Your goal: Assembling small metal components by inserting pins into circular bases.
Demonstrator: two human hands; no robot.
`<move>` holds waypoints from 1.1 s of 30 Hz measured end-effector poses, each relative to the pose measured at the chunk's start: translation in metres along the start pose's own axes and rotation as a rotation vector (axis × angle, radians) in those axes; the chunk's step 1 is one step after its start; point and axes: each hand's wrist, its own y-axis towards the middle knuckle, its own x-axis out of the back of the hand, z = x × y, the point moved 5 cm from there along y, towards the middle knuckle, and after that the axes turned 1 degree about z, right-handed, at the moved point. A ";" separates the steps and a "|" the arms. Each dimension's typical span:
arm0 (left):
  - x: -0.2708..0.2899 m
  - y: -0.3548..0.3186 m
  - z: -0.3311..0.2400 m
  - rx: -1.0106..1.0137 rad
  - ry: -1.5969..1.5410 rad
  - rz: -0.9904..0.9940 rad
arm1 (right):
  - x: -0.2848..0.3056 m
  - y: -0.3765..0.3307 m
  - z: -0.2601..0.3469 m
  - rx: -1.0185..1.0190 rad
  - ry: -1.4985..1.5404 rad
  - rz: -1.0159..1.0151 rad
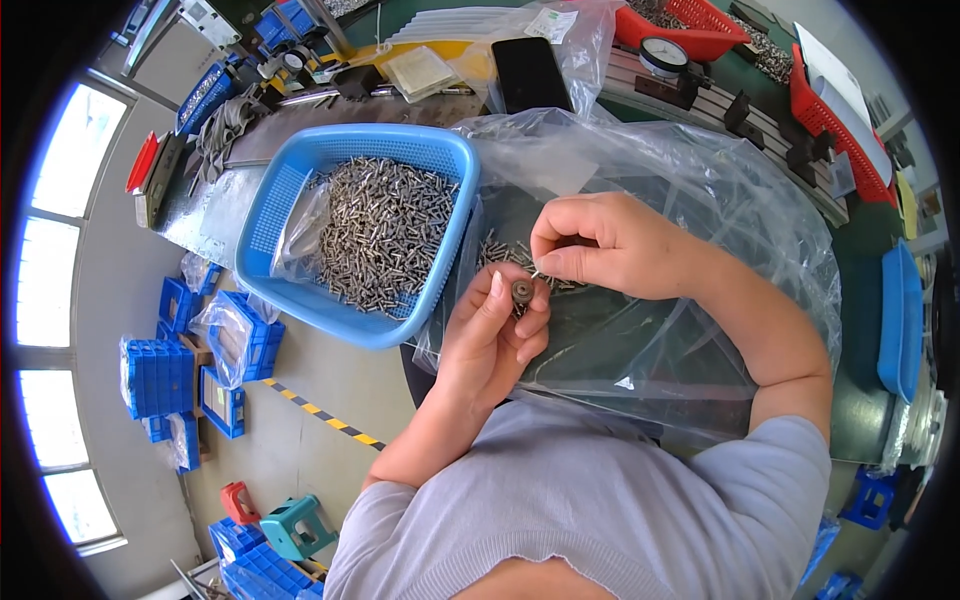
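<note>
A small round metal piece (521, 292) was held in the left hand (490, 325), the thumb and curled fingers being closed around it, above the near part of the green desk (858, 390), where a clear plastic sheet (780, 230) was spread. By the right hand (605, 245) a thin metal pin (537, 271) was gripped, thumb and forefinger pinched together on it; its free tip was seen just beside the round piece, though whether the two touched could not be told. Below the hands, loose metal parts (492, 248) were scattered. At the desk's left edge a blue basket (400, 135) was set, heaped with small metal parts, and its near corner seemed to be placed past that edge.

The pin could be dropped, it was judged, if the pinch were loosened, and among the scattered parts it might hardly be picked out. The round piece could be twisted in the left fingers if it were pushed off-centre. Were the sheet snagged by a forearm, the loose parts could be dragged toward the near edge; the basket could be tipped if its jutting corner were knocked.
</note>
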 end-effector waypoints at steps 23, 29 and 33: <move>-0.002 0.002 0.002 0.087 0.014 0.037 | -0.015 0.001 0.000 0.169 0.028 -0.053; 0.002 0.000 0.003 0.032 0.021 -0.051 | -0.011 0.001 0.000 0.153 -0.020 -0.077; 0.001 -0.001 0.000 -0.015 -0.037 -0.033 | -0.004 0.005 -0.007 0.152 -0.032 -0.166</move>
